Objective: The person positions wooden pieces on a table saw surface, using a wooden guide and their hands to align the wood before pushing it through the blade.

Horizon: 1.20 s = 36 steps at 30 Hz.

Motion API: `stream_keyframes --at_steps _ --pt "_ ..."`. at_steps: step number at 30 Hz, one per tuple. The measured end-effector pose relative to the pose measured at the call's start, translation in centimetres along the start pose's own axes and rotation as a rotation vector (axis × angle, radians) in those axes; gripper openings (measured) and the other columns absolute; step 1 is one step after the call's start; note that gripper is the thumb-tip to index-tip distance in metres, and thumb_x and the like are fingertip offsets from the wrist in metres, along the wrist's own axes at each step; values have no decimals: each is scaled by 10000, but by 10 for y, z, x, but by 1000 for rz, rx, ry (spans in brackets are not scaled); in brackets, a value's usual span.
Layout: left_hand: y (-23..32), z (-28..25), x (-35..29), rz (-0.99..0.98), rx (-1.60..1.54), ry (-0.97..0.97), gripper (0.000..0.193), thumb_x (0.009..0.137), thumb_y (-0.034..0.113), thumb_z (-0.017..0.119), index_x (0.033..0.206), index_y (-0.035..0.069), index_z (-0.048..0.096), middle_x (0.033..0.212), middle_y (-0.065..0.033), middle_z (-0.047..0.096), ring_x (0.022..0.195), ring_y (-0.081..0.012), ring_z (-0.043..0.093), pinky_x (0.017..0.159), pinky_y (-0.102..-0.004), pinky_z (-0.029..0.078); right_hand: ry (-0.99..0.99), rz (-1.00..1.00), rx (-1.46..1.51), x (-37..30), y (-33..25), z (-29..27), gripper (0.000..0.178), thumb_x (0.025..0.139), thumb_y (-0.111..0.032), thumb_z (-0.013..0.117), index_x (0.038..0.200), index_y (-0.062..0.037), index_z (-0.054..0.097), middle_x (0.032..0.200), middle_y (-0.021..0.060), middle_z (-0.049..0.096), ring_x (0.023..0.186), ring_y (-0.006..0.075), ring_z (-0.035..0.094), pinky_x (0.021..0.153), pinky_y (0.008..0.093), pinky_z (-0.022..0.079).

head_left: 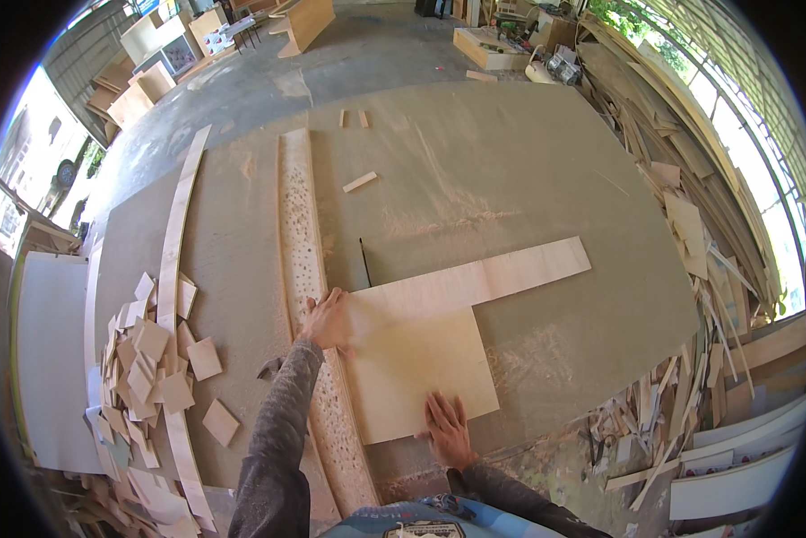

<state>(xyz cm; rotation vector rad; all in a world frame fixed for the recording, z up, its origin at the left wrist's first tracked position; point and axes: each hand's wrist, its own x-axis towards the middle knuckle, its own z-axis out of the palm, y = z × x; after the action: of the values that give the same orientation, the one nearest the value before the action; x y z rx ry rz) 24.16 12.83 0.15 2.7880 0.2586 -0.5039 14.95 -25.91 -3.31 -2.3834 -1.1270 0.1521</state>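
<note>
A square pale plywood board (421,372) lies flat on the large worktop, its left edge along a long wooden strip dotted with holes (300,211). Along the board's far edge runs a narrow plywood strip (528,273), reaching out to the right. My left hand (327,321) rests at the far left corner, where board, narrow strip and dotted strip meet, fingers stretched out. On the board's near edge my right hand (448,432) lies flat with fingers spread. A thin black stick, perhaps a pencil (364,260), lies just beyond the narrow strip.
Several small wooden squares (143,368) are heaped at the left over a long plywood strip (183,215). A dark metal tool head (270,368) shows beside my left forearm. Small wood blocks (361,182) lie farther off. Stacked boards and offcuts (690,197) line the right side.
</note>
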Motion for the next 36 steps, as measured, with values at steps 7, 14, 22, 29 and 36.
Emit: stream_keyframes --at_steps 7,14,22,29,36 --pt "-24 1 22 39 -11 53 1396 249 396 999 1463 13 428 1447 -115 468 1422 -313 382 1104 -635 290 -5 -15 30 24 5 3 737 883 -349 738 1474 10 482 1618 125 382 1525 289 311 1244 574 133" --pt "-31 -15 46 46 20 89 1247 262 373 994 1350 11 504 1348 -130 515 1352 -342 432 1106 -544 361 14 -23 0 53 11 3 655 909 -347 706 1424 17 527 1617 115 380 1532 248 299 1248 567 124" --pt "-48 -25 73 51 -52 71 1391 248 366 1005 1463 1 433 1458 -135 480 1465 -319 357 1133 -675 250 29 -41 5 79 20 8 675 911 -307 709 1463 13 489 1632 120 356 1546 247 273 1253 572 107" --pt "-56 -36 87 52 -71 87 1389 225 360 993 1451 -3 451 1469 -150 475 1463 -343 351 1136 -701 235 61 -53 6 97 25 10 709 899 -283 719 1492 7 459 1640 116 344 1554 243 253 1255 572 111" --pt "-39 -38 75 45 -2 77 1322 257 363 997 1417 11 471 1403 -141 499 1394 -361 411 1100 -662 299 61 -34 13 85 23 13 689 898 -303 718 1472 2 489 1627 103 370 1539 239 284 1252 564 130"
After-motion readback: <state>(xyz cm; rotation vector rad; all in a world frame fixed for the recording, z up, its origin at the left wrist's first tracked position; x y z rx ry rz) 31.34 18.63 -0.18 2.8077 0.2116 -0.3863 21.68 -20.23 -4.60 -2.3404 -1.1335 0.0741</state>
